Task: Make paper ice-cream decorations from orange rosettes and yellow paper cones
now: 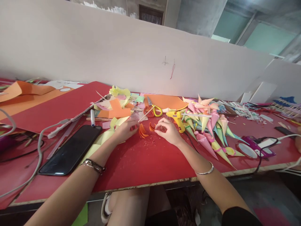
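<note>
Between my two hands lie several curled strips of orange paper (142,131) on the red tabletop. My left hand (125,129) is just left of these strips, its fingers bent and loosely apart, with the tips close to the paper; whether they touch it is hard to see. On the other side, my right hand (168,131) pinches a small curled orange paper strip (151,126) between thumb and fingertips. A yellow glue gun (177,120) lies beyond my right hand. Yellow-handled scissors (157,111) and a thin white stick (146,114) are behind the strips.
Paper cones (211,122) in pink, yellow and green are piled at the right. A black phone (71,150) and a marker (92,117) lie at the left, near a white cable (39,142). Coloured paper scraps (115,108) cover the back, before a white board (117,53).
</note>
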{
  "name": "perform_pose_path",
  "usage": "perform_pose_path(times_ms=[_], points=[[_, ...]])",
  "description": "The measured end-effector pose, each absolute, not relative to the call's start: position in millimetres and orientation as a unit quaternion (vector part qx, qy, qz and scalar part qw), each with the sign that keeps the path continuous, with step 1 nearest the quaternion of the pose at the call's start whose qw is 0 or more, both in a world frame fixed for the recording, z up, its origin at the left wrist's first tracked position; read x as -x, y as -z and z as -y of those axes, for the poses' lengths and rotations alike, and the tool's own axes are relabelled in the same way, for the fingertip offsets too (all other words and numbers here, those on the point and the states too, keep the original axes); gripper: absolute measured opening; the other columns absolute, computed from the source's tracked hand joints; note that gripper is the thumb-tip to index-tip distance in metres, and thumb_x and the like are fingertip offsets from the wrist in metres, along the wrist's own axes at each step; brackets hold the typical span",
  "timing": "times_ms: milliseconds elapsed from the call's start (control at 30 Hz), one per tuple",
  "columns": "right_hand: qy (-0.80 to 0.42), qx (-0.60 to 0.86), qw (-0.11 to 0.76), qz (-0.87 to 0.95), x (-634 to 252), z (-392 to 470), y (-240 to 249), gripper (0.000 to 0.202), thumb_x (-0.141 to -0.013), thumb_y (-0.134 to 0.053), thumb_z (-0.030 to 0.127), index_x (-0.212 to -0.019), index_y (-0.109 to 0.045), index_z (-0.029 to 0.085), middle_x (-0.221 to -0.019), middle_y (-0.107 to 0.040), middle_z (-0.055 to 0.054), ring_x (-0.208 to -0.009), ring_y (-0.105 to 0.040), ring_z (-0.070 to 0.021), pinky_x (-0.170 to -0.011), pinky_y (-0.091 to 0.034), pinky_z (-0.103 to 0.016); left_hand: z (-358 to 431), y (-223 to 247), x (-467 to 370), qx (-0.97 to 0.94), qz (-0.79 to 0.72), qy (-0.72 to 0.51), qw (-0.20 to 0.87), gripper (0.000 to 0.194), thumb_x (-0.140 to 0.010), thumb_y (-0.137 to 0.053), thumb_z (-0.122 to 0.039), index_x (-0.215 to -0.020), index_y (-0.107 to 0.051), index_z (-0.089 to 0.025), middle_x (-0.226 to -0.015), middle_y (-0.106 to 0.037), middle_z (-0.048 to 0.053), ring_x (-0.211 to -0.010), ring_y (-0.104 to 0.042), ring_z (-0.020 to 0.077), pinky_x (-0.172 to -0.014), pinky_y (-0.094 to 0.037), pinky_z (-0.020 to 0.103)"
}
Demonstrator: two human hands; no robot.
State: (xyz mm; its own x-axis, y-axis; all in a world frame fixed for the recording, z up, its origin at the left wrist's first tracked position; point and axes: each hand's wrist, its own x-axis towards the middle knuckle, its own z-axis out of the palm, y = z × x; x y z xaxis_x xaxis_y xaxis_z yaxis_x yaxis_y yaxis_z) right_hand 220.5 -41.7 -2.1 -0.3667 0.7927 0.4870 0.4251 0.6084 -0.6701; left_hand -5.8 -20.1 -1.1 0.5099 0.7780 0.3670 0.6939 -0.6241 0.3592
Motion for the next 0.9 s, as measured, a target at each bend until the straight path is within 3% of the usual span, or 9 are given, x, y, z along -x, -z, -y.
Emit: perform_pose_path(times_ms=[233,400,900], points=[[-0.312,0.366,0.367,0.796,-219.2,42.9,1.3,0.006,-0.076,-0.053,0.023,-0.074,-0.055,0.018,-0.086,-0.048,-0.001,-0.071,-0.048,-0.0094,-0.063,-0.042,-0.022,19.4,1.9,6.5,-0.866,-0.417,-0.260,0.092,0.023,-0.079,-0.037,-0.026,-0.074,-0.058,-0.017,-0.076,-0.056,0.004,-0.071,-0.050,0.0135,-0.063,-0.040,0.022],[-0.398,0.337,0.308,0.796,-221.1,42.1,1.9,0.007,-0.077,-0.055,0.024,-0.076,-0.056,0.017,-0.095,-0.045,-0.002,-0.079,-0.050,-0.0096,-0.072,-0.043,-0.024,19.6,1.0,5.7,-0.870,-0.420,-0.241,0.089,0.023,-0.079,-0.037,-0.025,-0.075,-0.058,-0.017,-0.076,-0.056,0.004,-0.069,-0.051,0.0139,-0.064,-0.040,0.023],[-0.402,0.347,0.299,0.792,-218.9,35.2,10.5,0.007,-0.077,-0.055,0.023,-0.076,-0.057,0.017,-0.089,-0.047,-0.001,-0.081,-0.051,-0.0103,-0.080,-0.042,-0.027,23.9,-1.1,-0.7,-0.883,-0.373,-0.236,0.159,0.024,-0.078,-0.041,-0.027,-0.081,-0.063,-0.019,-0.085,-0.063,0.006,-0.077,-0.057,0.0159,-0.070,-0.044,0.025]])
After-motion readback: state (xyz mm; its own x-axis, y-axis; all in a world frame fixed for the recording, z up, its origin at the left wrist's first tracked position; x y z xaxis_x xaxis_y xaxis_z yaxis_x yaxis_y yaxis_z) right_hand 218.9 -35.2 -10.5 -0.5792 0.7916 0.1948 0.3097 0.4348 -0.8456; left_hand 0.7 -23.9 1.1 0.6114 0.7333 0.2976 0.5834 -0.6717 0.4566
